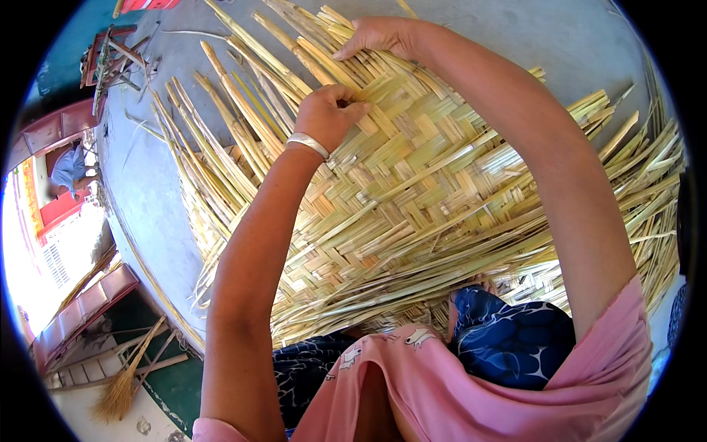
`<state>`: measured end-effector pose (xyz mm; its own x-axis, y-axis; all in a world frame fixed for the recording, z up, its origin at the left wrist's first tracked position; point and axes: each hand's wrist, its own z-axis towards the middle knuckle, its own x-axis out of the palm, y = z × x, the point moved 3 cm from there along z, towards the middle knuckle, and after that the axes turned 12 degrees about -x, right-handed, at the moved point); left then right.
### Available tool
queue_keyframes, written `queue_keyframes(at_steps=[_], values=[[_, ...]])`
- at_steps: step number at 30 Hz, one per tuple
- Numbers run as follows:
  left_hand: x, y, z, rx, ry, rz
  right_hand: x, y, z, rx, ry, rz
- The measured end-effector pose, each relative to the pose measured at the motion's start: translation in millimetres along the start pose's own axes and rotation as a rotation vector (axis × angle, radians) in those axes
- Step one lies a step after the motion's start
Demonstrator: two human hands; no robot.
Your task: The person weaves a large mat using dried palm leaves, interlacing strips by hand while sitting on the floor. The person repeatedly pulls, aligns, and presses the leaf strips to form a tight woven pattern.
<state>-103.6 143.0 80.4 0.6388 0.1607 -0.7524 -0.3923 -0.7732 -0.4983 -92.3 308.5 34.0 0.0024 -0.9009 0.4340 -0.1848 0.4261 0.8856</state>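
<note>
A woven mat (pixel 412 158) of flat yellow-green reed strips spreads in front of me, its middle in a tight slanting pattern. My left hand (pixel 328 118), with a pale bangle at the wrist, is closed, thumb against curled fingers, at a short reed strip (pixel 367 123) on the weave. Farther off, my right hand (pixel 383 38) reaches over the mat's far edge. Its thumb presses on a bunch of loose reed strips (pixel 318 62), and its other fingers are partly hidden. Unwoven strip ends (pixel 236 110) fan out to the far left.
Long loose reeds (pixel 471 254) lie across the mat's near side, close to my knees in dark blue patterned cloth (pixel 508 335). Grey floor (pixel 143 184) surrounds the mat. At left are a straw broom (pixel 121 387), a wooden ladder-like frame (pixel 85 372) and a person in blue (pixel 70 169) beyond a doorway.
</note>
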Motion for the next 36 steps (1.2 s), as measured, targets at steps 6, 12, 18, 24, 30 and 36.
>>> queue_keyframes(at_steps=[6, 12, 18, 24, 30, 36], values=[[11, 9, 0, -0.165, -0.217, -0.277, -9, -14, 8, -0.086, -0.138, -0.037], [25, 12, -3, -0.063, -0.173, -0.320, -17, -20, 6, -0.149, -0.107, -0.102], [16, -4, -2, 0.095, -0.126, 0.096, -6, -14, 0, -0.177, -0.079, -0.021], [5, -7, 3, 0.081, -0.126, 0.120, -13, -19, 8, -0.132, -0.041, 0.036], [-2, -13, -7, 0.062, 0.015, 0.140, -1, -6, -5, -0.152, -0.053, -0.016], [3, 4, -6, -0.337, -0.105, -0.542, -10, -12, 0, -0.081, 0.026, 0.055]])
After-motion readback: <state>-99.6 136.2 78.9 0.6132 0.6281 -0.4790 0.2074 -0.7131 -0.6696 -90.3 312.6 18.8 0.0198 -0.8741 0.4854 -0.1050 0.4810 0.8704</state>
